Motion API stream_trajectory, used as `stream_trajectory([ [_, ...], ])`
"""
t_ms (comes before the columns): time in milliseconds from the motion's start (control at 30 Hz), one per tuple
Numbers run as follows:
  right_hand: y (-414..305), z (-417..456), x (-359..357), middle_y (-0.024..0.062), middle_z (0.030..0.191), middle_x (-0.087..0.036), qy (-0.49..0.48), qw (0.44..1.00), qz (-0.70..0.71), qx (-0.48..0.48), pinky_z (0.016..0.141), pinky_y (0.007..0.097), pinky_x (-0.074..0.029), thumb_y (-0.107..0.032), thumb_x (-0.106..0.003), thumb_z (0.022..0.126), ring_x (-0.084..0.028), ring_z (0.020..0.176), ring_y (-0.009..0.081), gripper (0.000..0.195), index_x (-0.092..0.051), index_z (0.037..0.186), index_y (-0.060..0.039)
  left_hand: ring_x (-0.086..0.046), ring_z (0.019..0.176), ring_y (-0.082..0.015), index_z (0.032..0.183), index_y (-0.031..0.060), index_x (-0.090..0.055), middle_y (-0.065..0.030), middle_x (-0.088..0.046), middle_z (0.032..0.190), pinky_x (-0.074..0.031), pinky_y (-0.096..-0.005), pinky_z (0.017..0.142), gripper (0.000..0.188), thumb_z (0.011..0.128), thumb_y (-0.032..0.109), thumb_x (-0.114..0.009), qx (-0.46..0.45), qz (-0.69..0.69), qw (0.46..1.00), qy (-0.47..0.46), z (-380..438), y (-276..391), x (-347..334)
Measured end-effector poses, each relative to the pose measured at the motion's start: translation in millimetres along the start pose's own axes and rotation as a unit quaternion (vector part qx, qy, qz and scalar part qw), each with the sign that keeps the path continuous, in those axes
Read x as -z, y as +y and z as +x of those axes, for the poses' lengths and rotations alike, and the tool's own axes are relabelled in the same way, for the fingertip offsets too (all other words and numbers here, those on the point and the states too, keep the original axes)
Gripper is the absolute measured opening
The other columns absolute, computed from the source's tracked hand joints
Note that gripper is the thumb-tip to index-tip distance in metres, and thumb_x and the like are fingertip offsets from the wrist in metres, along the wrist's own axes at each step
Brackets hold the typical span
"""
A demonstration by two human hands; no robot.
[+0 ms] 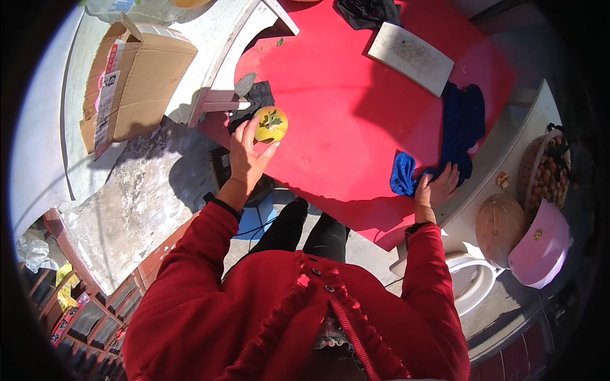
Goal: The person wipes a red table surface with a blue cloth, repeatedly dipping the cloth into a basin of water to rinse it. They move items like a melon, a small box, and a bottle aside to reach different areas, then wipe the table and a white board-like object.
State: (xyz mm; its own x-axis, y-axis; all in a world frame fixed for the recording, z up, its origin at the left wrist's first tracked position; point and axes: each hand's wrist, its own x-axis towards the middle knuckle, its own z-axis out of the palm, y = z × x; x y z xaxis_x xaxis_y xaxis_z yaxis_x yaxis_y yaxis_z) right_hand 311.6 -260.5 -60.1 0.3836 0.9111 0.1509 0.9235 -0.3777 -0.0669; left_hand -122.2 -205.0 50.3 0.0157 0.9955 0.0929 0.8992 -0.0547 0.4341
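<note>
My left hand (249,151) holds a round yellow-green fruit (278,128), apparently a persimmon, by its side and lower edge. The fruit's green leafy calyx faces up. It is over the left edge of a red-topped table (329,124), beside a crumpled black plastic bag (259,97). On the right side of the table, my right hand (436,186) rests on a bunched dark blue cloth (462,119). Its thumb is apart from its fingers; whether they grip the cloth is unclear. A brighter blue fold of cloth (403,172) lies just left of that hand.
A white board (412,58) and another black bag (367,12) lie at the table's far side. An opened cardboard box (147,81) stands left. At right are a basket of small fruits (548,176), a tan pumpkin (499,228), a pink basin (541,247) and a white basin (488,278).
</note>
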Motion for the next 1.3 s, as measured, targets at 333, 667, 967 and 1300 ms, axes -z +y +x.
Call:
stream_trajectory([
  [333, -120.3, -76.1, 34.8, 0.0151, 0.138, -0.042, -0.207, 0.948, 0.151, 0.188, 0.104, 0.0550, -0.027, -0.021, -0.064, 0.066, -0.035, 0.132, 0.0319, 0.065, -0.050, 0.129, -0.0101, -0.062, 0.089, -0.0290, 0.098, 0.0005, -0.068, -0.0114, -0.065, 0.099, -0.050, -0.0347, 0.079, 0.018, 0.081, 0.007, -0.067, 0.022, -0.108, 0.993, -0.033, 11.9, -34.8, -6.2],
  [667, -65.4, 74.5, 19.2, 0.0107, 0.136, -0.039, -0.172, 0.918, 0.137, 0.329, 0.104, 0.0573, -0.031, -0.030, -0.076, 0.059, -0.030, 0.133, 0.0374, 0.059, -0.058, 0.112, -0.0101, -0.059, 0.078, -0.0102, 0.099, -0.0024, -0.069, -0.0048, -0.064, 0.089, -0.048, -0.0227, 0.070, 0.015, 0.088, 0.007, -0.066, 0.030, -0.254, 0.966, -0.040, 91.1, 7.2, -41.9],
  [967, 37.0, 134.1, -25.0, 0.0215, 0.137, -0.039, 0.082, 0.993, 0.076, 0.037, 0.099, 0.0523, -0.038, -0.026, -0.067, 0.075, -0.040, 0.119, 0.0462, 0.051, -0.056, 0.118, -0.0014, -0.066, 0.079, -0.0246, 0.091, 0.0037, -0.070, -0.0086, -0.067, 0.088, -0.050, -0.0317, 0.073, 0.016, 0.083, 0.017, -0.066, 0.006, -0.218, 0.976, 0.020, 230.3, 53.9, -88.6],
  [1300, 17.0, 247.4, -29.4, 0.0121, 0.144, -0.036, 0.002, 0.978, -0.073, 0.193, 0.102, 0.0530, -0.036, -0.022, -0.063, 0.081, -0.036, 0.128, 0.0424, 0.047, -0.054, 0.125, -0.0080, -0.061, 0.105, -0.0262, 0.122, 0.0103, -0.060, -0.0150, -0.062, 0.116, -0.048, -0.0361, 0.089, 0.042, 0.081, 0.018, -0.069, 0.042, -0.199, 0.978, 0.034, 260.9, 67.4, -108.9],
])
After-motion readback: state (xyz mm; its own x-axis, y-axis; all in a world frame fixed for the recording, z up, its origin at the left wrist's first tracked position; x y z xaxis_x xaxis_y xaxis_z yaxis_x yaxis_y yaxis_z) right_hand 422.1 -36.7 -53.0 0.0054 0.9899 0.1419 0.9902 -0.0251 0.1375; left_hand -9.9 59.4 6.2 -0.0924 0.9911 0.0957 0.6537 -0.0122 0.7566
